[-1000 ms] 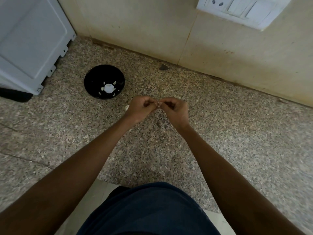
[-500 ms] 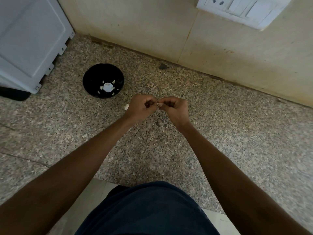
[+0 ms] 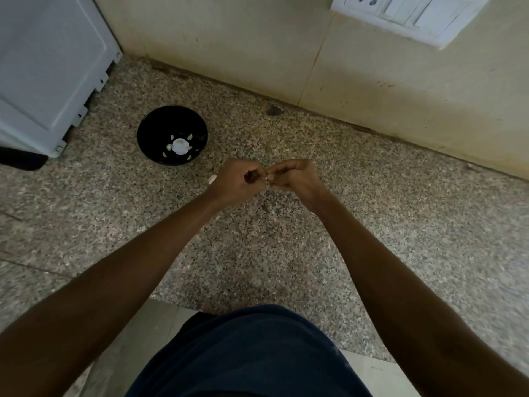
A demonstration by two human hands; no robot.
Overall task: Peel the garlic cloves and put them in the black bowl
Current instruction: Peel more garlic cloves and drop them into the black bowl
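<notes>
Clove [image 3: 269,179] pinched between hands (fingertips meeting)

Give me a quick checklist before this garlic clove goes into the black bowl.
1. Small pale garlic clove pinched between left hand and right hand: ok.
2. Clove fully peeled: cannot tell.
3. Round black bowl upright on the speckled granite counter: ok.
4. Bowl has room beside the white pieces inside: ok.
5. Path from hands to bowl unobstructed: ok.

Bowl [image 3: 148,133] on the counter [image 3: 400,224] — left of both hands, cloves [image 3: 179,145] inside.
</notes>
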